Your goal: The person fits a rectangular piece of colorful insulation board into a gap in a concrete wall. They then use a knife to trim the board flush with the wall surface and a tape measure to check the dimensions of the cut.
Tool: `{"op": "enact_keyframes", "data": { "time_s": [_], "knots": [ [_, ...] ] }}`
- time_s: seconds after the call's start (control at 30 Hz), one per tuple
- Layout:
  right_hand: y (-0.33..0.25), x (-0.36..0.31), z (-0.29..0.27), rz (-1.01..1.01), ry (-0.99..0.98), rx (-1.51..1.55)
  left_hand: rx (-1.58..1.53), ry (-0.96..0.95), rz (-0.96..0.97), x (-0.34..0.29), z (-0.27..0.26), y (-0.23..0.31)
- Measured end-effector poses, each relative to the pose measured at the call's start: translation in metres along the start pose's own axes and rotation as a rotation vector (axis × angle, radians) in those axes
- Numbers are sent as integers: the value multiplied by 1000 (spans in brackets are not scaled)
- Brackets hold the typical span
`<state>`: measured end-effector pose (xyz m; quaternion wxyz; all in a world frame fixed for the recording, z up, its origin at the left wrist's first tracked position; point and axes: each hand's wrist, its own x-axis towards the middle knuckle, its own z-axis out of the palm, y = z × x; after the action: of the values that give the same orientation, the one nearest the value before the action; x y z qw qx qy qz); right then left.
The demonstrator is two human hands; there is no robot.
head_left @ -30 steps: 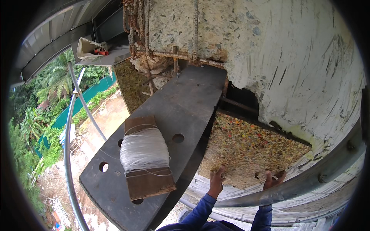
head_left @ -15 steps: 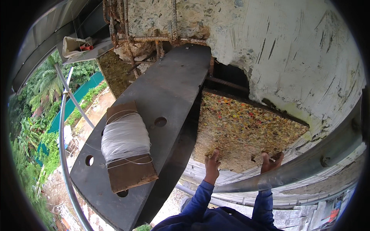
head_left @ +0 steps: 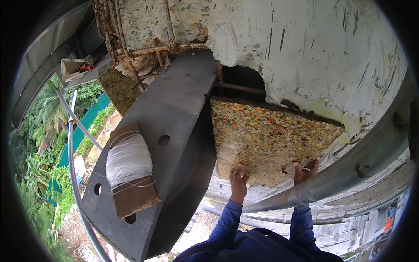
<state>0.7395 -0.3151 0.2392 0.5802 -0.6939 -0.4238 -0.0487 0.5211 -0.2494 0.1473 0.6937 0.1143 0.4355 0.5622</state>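
Observation:
A speckled pressed board (head_left: 270,142), yellowish-brown with red and dark flecks, stands against the broken concrete, its top edge below a dark cavity. My left hand (head_left: 238,183) grips its lower edge near the left corner, thumb on the face and fingers mostly hidden behind. Farther right, my right hand (head_left: 304,172) holds the same lower edge beside a small dark notch, its arm passing behind a grey pipe. Left of the board, a dark steel beam (head_left: 174,98) with round holes juts from the wall. On it lies a brown block wound with white string (head_left: 128,159).
The thick metal pipe (head_left: 314,192) crosses in front of my right forearm. Rusty rebar (head_left: 168,24) sticks out of the chipped concrete wall (head_left: 314,52). At left are a scaffold pole (head_left: 72,161), a cut-open white container (head_left: 72,69), and a long drop to ground and greenery.
The whole view has shifted, so the beam and wall appear farther left. Both hands keep their hold on the board's lower edge; little else differs.

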Motion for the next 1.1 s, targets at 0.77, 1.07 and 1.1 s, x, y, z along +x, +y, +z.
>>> {"op": "enact_keyframes", "data": {
  "time_s": [0.77, 1.07, 1.1],
  "knots": [
    [-5, 3, 0, 38, 33, 27, -11, -88, -63, -4, -1, 3],
    [-13, -5, -1, 19, 48, -82, 97, -155, 28, -2, -9, -4],
    [-15, -5, 0, 28, 37, -91, 112, -136, 50, 0, -10, -6]
  ]
}}
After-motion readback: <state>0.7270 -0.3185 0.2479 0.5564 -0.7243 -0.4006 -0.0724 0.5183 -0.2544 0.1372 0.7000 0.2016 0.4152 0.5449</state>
